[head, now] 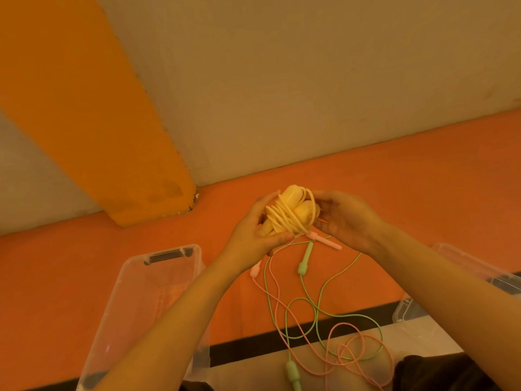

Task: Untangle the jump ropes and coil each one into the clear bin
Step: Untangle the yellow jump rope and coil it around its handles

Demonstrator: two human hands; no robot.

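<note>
- Forearms enter from the bottom edge, nearest the camera, and converge toward the frame centre.
- Floor: orange surface spanning the width of the view, meeting a beige wall with a broad orange stripe running diagonally down it. A black band and a pale strip lie across the floor at the near edge.
- Clear bin: stands on the floor at lower left, partly behind the left forearm. A dark latch handle shows on its far rim.
- Second clear bin: stands at the right edge, only partly in view, behind the right forearm.
- Green rope and pink rope: lie loose on the floor between the two bins, looped across one another. One green handle lies just below the hands; another green handle lies at the bottom edge. One pink handle shows just below the right hand; a second pink end shows beside the left wrist.
- Left hand: grip is closed on the yellow rope, fingers curled round the far side, thumb pressed on the near side.
- Right hand: fingers are curled against the right side of the same bundle, with a loop of cord passing by the fingertips.
- Yellow rope: wound round its two handles, held above the floor between both hands, outside either bin.
</note>
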